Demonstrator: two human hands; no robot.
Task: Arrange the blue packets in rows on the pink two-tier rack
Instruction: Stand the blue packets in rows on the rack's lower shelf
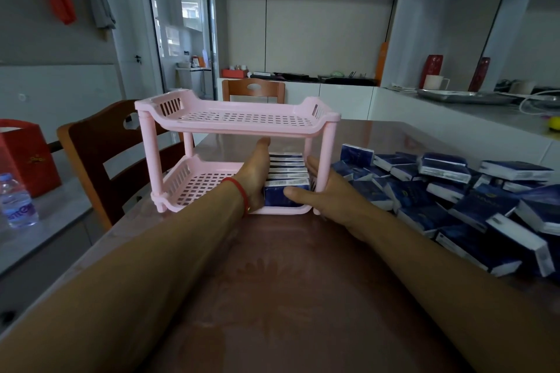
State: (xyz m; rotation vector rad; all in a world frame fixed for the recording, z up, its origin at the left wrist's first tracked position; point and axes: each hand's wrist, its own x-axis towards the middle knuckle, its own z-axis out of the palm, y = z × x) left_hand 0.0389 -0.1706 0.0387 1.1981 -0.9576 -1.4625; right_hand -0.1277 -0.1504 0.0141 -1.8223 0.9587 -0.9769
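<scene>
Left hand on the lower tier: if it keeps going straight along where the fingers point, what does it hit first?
Probably nothing on the shelf: the left hand points toward the far edge of the pink rack, alongside the row of blue packets. The low far rim would come first, though depth is unclear.

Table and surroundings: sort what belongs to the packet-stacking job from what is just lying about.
Job:
pink rack, top tier bare
row of blue packets on the lower tier
loose blue packets heaped on the table
left hand and right hand, flat against the row

Lying about:
water bottle
red box
wooden chairs
red vases
</scene>
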